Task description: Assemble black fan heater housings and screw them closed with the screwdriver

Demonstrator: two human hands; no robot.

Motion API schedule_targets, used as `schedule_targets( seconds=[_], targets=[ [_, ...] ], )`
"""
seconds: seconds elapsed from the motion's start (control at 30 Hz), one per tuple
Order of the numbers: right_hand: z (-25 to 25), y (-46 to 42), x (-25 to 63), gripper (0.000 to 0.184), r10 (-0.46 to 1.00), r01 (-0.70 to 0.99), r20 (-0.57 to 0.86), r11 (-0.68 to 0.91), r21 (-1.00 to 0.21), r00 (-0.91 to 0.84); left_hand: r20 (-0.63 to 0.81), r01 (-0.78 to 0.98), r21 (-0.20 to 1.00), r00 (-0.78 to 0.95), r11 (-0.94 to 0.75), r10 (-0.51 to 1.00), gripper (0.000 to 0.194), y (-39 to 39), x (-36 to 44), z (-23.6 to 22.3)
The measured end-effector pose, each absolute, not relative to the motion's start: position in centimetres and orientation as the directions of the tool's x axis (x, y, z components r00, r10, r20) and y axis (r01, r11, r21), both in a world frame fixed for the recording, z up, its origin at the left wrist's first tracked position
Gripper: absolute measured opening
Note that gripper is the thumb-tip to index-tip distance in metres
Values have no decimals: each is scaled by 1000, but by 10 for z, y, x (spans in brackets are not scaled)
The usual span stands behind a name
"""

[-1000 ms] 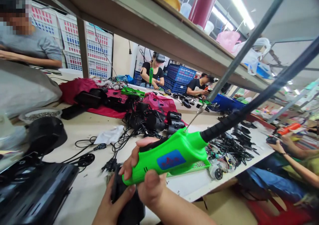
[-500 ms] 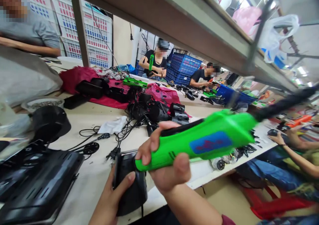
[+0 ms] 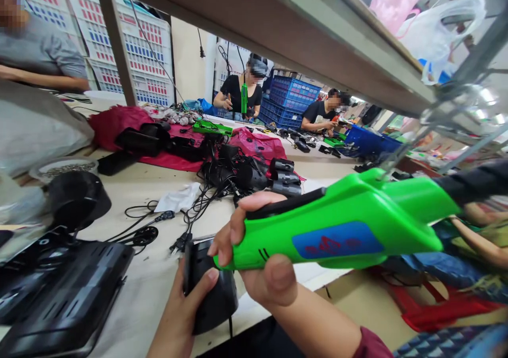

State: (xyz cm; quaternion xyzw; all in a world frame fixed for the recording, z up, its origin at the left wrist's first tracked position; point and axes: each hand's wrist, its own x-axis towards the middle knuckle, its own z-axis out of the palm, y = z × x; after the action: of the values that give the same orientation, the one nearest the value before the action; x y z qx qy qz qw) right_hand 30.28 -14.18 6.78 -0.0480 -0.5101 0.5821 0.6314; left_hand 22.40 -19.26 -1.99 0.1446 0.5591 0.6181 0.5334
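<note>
The black housing [image 3: 220, 302] is at the worktop's [image 3: 146, 294] near edge, the left hand [image 3: 186, 300] wrapped around its side; probably light, stiff and smooth, best held by its walls. The right hand [image 3: 260, 273] curls firmly around the green power tool [image 3: 337, 236], likely heavier.

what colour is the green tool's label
The label is blue with red markings, best seen in the head view.

No readable text. Blue rectangular label [image 3: 337, 240] on the bright-green plastic handheld tool [image 3: 351, 207]: red marks, illegible.
</note>
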Motion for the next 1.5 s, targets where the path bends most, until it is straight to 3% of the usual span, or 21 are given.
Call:
schedule_targets(
  seconds=[0.6,0.9,1.27,1.5],
  targets=[
    [61,-128,284,44,787,-638,546,269,-721,-286,-419,-485,848,-365,214,832,70,-190,221,-17],
    [42,-119,276,34,769,-709,612,326,-625,-185,-445,-532,809,-279,249,851,71,-191,212,-25],
    [61,-125,293,39,773,-715,627,386,-583,-94,-464,-527,809,-300,261,833,78,-193,215,-20],
    [51,-127,296,46,765,-675,618,359,-645,-183,-468,-571,787,-309,232,828,80,-191,214,-31]
  ],
)
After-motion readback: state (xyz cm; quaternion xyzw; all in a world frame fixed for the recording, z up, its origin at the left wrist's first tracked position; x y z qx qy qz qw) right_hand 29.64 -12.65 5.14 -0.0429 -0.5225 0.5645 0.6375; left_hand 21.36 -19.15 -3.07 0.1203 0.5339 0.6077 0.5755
